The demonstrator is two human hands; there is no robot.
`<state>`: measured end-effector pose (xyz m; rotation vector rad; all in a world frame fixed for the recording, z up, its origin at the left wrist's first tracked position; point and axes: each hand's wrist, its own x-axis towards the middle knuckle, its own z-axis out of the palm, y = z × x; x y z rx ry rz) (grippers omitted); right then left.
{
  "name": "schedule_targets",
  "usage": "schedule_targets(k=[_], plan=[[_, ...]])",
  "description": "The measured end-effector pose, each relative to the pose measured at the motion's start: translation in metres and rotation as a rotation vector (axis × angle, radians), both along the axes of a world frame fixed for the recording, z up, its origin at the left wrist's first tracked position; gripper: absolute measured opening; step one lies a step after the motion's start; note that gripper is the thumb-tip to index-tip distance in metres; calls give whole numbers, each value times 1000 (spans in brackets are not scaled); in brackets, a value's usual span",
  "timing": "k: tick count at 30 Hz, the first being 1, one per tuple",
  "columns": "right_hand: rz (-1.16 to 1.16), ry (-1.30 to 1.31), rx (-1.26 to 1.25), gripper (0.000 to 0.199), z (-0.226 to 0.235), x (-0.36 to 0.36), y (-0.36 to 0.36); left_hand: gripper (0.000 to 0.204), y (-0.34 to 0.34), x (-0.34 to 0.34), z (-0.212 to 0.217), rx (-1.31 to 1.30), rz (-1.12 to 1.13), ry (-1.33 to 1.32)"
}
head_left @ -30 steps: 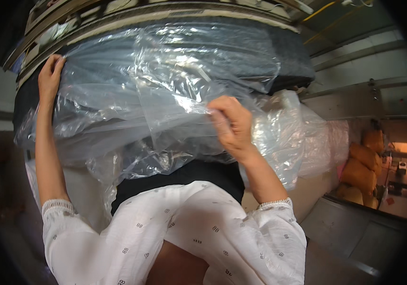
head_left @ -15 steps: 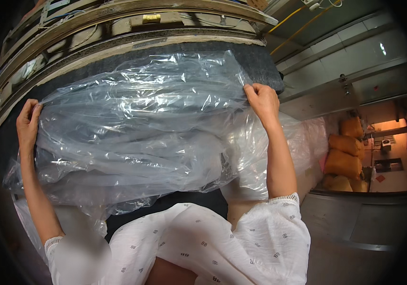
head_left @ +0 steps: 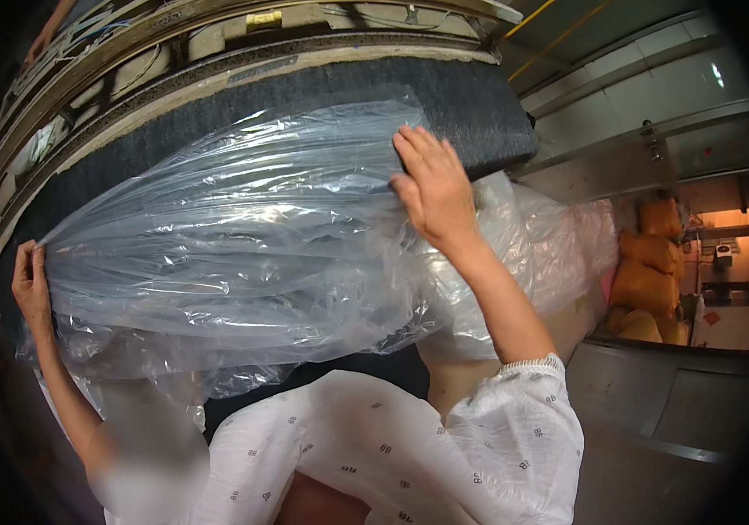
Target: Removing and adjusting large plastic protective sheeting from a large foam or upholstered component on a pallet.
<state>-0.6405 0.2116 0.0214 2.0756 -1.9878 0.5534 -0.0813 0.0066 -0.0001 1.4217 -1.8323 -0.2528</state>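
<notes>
Our left hand (head_left: 31,289) pinches the clear plastic sheet (head_left: 234,254) at the left edge of the dark grey slab (head_left: 470,114); our right hand (head_left: 434,188) presses it flat, fingers spread. Most lies covered; the right end remains bare.

Orange sacks (head_left: 650,276), yellow pipe (head_left: 558,39)

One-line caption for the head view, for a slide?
Left hand pinches clear plastic sheet while right hand presses it onto dark felt-covered slab.

A plastic sheet (head_left: 243,245) lies over the mattress (head_left: 479,114); left hand (head_left: 31,289) at its left edge; right hand (head_left: 434,188) on its right; sacks (head_left: 650,280) far right.
</notes>
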Motion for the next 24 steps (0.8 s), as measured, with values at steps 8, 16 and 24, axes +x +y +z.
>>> schedule_targets(k=[8, 16, 24], plan=[[-109, -354, -34, 12, 16, -32, -26, 18, 14, -11, 4, 75, -61, -19], [105, 60, -701, 24, 47, -8, -25, 18, 15, -9, 6, 106, -76, -17], [35, 73, -99, 29, 9, -25, -23, 17, 15, -11, 4, 98, -53, 0]])
